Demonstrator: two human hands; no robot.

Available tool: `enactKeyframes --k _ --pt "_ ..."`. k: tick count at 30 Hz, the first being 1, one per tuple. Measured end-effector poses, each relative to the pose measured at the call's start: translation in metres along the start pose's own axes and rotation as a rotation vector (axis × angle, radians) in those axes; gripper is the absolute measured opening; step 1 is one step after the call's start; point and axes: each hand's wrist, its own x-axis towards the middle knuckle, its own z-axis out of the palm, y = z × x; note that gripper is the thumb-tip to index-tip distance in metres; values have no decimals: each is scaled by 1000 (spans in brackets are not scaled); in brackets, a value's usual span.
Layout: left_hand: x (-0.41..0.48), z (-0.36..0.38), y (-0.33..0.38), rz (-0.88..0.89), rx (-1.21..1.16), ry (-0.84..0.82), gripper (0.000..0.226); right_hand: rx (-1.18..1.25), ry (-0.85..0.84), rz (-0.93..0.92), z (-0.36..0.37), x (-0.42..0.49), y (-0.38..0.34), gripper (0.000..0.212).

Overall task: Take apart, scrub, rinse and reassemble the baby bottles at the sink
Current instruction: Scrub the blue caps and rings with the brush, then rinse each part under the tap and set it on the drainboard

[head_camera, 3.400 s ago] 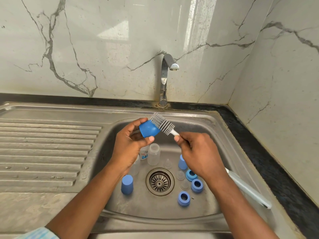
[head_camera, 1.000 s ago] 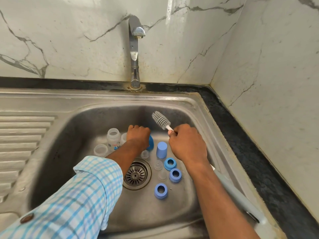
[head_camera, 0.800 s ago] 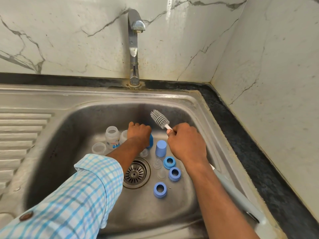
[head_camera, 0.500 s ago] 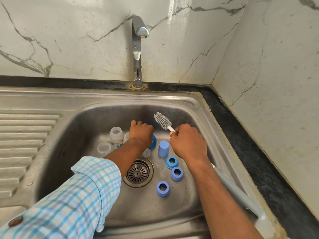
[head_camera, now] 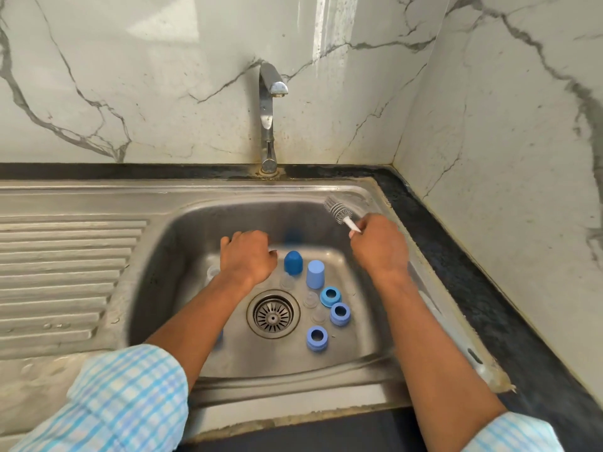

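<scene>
Fingers of the right hand (head_camera: 380, 249) are clamped round the white neck of the bottle brush (head_camera: 337, 210), bristles up over the back right corner of the sink (head_camera: 228, 194). The left hand (head_camera: 248, 259) hangs low at the back of the basin, fingers curled under, knuckles to the camera. Whether they've got hold of anything, can't tell, though a clear bottle (head_camera: 213, 272) peeks out just left of it. The parts are spread across the basin floor: dark blue cap (head_camera: 293, 262) upright just beside that hand, pale blue cap (head_camera: 315, 274) next to it, three blue rings (head_camera: 340, 314) right of the drain (head_camera: 273, 314), clear teats (head_camera: 310, 300) in between. All light plastic, probably wet and slippery, easy to topple. The caps want a pinch across the sides, the rings a grip on the outer rim, the soft teats a hold at the base. It's tight inside that cluster and more open at the front of the basin. Steep steel walls hem the wrists, and the tap (head_camera: 269, 119) stands over the back edge.
</scene>
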Motion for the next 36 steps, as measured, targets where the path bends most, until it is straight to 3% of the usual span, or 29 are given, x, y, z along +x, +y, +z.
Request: enactKeyframes --k 8,11,21,26,30,36 --pt "-21 -18 -15 -38 -52 1 36 -175 197 118 -46 43 41 22" --pt "-24 -17 -20 -49 -59 -13 36 -233 189 142 -51 55 56 30" --pt "-25 -23 -26 -71 -91 -27 37 -407 193 134 -29 57 74 22" --pt "-24 -24 -28 -80 -124 -33 37 -368 378 -57 -13 48 50 27" --pt "-22 -23 -30 -88 -142 -41 38 -161 290 -292 8 47 -1 28" --pt "-18 -19 -32 -94 -155 -8 33 40 74 -464 37 76 -89 21"
